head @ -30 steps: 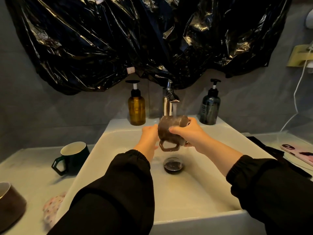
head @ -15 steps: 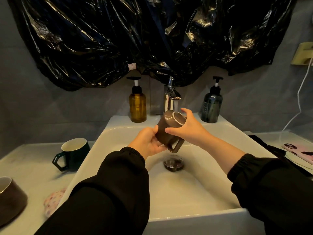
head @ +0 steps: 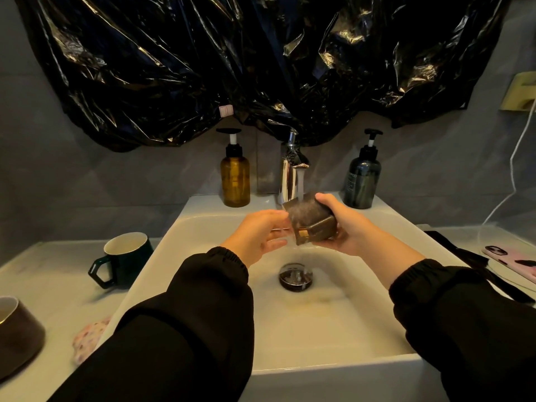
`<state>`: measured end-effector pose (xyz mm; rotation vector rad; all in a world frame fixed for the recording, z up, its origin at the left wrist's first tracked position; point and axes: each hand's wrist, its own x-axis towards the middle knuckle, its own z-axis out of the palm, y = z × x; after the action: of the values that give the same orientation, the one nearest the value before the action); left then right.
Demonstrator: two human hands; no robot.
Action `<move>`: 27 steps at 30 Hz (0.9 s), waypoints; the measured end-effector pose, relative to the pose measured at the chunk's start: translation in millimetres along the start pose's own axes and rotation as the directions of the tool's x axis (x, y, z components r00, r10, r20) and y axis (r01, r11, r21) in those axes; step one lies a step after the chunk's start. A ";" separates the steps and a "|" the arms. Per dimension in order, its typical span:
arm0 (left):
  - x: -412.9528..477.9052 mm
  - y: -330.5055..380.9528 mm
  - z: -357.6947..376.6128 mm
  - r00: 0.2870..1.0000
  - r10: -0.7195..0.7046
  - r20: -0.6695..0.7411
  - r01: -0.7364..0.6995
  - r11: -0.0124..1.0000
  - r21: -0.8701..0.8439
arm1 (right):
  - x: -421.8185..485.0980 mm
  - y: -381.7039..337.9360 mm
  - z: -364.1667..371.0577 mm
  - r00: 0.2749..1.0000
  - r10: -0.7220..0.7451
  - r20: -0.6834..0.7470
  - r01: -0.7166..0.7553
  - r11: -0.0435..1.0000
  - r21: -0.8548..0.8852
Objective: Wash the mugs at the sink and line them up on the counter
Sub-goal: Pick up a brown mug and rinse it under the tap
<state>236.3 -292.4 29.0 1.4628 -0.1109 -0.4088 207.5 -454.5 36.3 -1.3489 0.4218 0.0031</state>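
**Under the chrome tap [head: 290,175], a glossy brown ceramic mug [head: 311,220] in the stream**

Over the white rectangular ceramic sink [head: 203,224], the right hand [head: 348,230] grips the mug with fingers curled round its body. The mug lies on its side, angular handle toward the camera (its inside is hidden), and water from the tap falls onto it. The left hand [head: 261,233] holds nothing, its fingers loosely spread just left of the mug; whether the blurred fingertips touch it I cannot tell. Water runs around the dark round drain [head: 295,277] below.

On the pale bench [head: 52,285] to the left, a dark green mug with a cream inside [head: 127,259] stands upright. A second brown mug [head: 17,338] sits at the frame's edge, partly cut off. An amber pump bottle [head: 235,178] and a dark grey pump bottle [head: 361,181] flank the tap on the sink's back ledge; their fill levels are unclear.
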 end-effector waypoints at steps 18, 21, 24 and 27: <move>-15.3 16.8 -2.7 0.971 -0.238 -0.022 0.195 0.840 -0.506 | -2.5 7.9 8.6 0.921 -0.213 0.327 0.307 0.913 -0.270; -15.9 16.1 -0.5 0.968 -0.248 -0.031 0.209 0.872 -0.443 | -2.0 8.1 11.2 0.936 -0.257 0.239 0.311 0.924 -0.223; -14.1 11.6 1.6 0.975 -0.214 -0.063 0.192 0.950 -0.248 | 0.0 7.2 11.5 0.966 -0.218 0.139 0.247 0.937 -0.248; -8.9 8.2 4.8 0.982 -0.114 -0.149 0.108 0.993 -0.047 | 4.2 6.5 5.9 0.980 -0.192 0.053 0.199 0.935 -0.295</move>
<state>228.1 -293.5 39.1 1.4603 0.1003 -0.3866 211.5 -448.4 29.9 -1.6845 0.2713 -0.0854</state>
